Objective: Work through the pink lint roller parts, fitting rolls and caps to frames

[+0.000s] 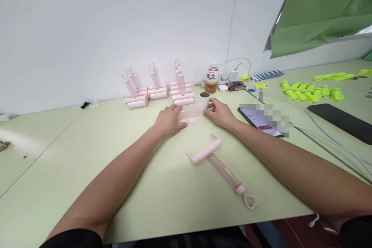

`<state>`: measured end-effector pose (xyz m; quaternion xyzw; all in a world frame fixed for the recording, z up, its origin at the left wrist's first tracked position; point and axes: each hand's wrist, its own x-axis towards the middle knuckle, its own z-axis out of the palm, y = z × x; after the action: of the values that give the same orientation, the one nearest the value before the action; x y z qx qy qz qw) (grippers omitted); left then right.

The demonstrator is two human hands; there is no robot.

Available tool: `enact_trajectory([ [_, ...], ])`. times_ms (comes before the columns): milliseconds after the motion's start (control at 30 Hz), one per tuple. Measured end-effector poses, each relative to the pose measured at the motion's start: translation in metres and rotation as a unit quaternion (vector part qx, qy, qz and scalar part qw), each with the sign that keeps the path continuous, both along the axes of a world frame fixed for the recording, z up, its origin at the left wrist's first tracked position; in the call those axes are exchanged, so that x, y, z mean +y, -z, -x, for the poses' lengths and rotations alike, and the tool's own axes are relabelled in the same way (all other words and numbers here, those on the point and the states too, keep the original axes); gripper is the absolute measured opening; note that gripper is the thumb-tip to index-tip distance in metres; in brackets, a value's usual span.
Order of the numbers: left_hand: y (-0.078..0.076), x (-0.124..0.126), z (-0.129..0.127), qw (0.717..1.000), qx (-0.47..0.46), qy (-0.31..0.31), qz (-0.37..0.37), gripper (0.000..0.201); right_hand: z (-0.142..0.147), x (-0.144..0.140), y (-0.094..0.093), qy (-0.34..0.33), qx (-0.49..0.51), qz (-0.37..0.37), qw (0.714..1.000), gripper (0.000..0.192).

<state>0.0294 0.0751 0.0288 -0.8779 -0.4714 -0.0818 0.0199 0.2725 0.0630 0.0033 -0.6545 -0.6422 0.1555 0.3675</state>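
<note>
Both hands are far out on the pale green table (pixel 87 170), close to the wall. The left hand (pixel 170 120) lies palm down w/ fingers together, pressing on a translucent cover (pixel 188 113) that lies flat on the table. The right hand (pixel 220 113) pinches the end of a white paper roll (pixel 204 100) w/ a brown core, fingers curled around it. The roll touches the cover's right end; I cannot tell if it is already inside or only beside it. A small pink round cap (pixel 192 121) lies just in front, between the two hands.

Nearer to the person lies a pink lint-roller handle (pixel 222 168), w/ clear shaft and heart-shaped loop, nobody touching it. Behind the hands stand finished pink rollers (pixel 158 89) in rows, a drink bottle (pixel 212 78) just to their right, and a phone (pixel 261 121) near the right wrist.

Risks, as I judge: the roll is held only at one end, so it could tilt and slip from the cover. The cap is loose and very near the left fingers, a small push sends it away. The right forearm passes close to the phone & cables (pixel 319 128); a wide elbow move may drag them.
</note>
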Motion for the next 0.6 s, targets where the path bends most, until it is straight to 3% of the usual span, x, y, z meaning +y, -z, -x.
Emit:
enact_trajectory([
  [333,0.001,-0.002,-0.017,0.998,-0.045,-0.009,-0.035,0.086,0.001,-0.003,-0.003,-0.003,0.004,0.002,1.0,0.048],
  [600,-0.007,-0.002,-0.03,0.998,-0.052,-0.01,-0.03,0.077,0.001,-0.008,-0.006,0.003,0.014,0.005,1.0,0.055],
])
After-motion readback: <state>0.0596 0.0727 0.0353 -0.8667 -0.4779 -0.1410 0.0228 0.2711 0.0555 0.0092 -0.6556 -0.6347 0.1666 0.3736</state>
